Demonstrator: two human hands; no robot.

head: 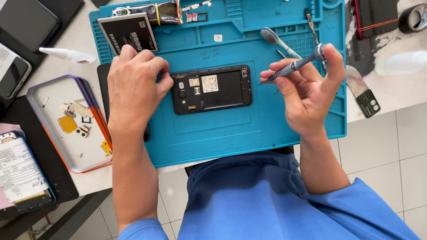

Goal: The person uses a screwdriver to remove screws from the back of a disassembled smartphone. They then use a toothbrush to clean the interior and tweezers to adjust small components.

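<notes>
A black phone (211,89) with its back cover off lies flat in the middle of a blue work mat (252,128). My left hand (135,87) rests on the mat at the phone's left end, fingers curled, touching its edge. My right hand (308,89) holds a slim grey screwdriver (295,65) above the mat, just right of the phone. The tip points left toward the phone's right end, a short way off it.
A loose battery (129,33) and small parts lie on the mat's far edge. A brush (276,40) and metal pry tool (361,92) lie to the right. A phone cover tray (67,124) with parts sits left, beside other phones (14,174), a tape roll (416,18) and white bottle (408,62).
</notes>
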